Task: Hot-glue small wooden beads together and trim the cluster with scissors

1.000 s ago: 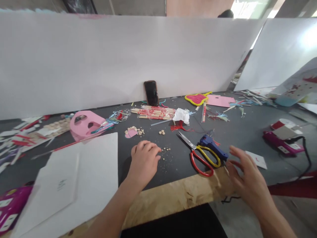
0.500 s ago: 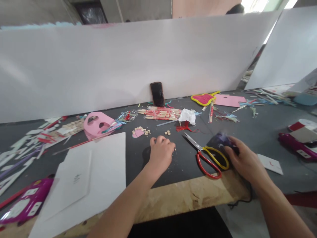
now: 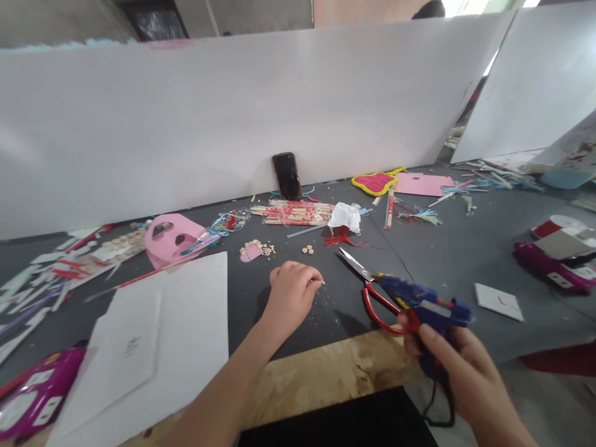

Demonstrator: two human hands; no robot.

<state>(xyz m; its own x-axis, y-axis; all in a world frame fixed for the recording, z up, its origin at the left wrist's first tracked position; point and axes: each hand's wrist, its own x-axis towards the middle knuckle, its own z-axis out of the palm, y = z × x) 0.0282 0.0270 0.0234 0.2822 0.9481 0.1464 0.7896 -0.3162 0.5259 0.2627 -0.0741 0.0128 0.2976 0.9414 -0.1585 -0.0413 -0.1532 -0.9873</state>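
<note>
My right hand [image 3: 459, 360] is wrapped round the handle of a blue hot glue gun [image 3: 433, 303], its nozzle pointing left above the scissors. My left hand [image 3: 295, 288] is closed in a pinch low over the dark table, with a small pale wooden bead [image 3: 323, 282] just showing at the fingertips. Between the hands lie scissors [image 3: 356, 264] with red and yellow handles, partly covered by the glue gun. A small cluster of beads [image 3: 308, 249] sits beyond my left hand, and more loose beads [image 3: 267, 249] surround a pink piece [image 3: 251, 253].
White sheets [image 3: 195, 323] lie at left, near a pink mask-like cutout [image 3: 174, 239]. Bundled sticks [image 3: 293, 212], crumpled white tissue [image 3: 344, 217] and a phone [image 3: 287, 176] stand before the white partition [image 3: 233, 112]. A white card [image 3: 499, 302] and purple device [image 3: 556, 267] are at right.
My right hand has lifted the glue gun from beside the scissors and turned its nozzle leftward. My left hand's fingers have drawn together into a pinch. The view has shifted slightly.
</note>
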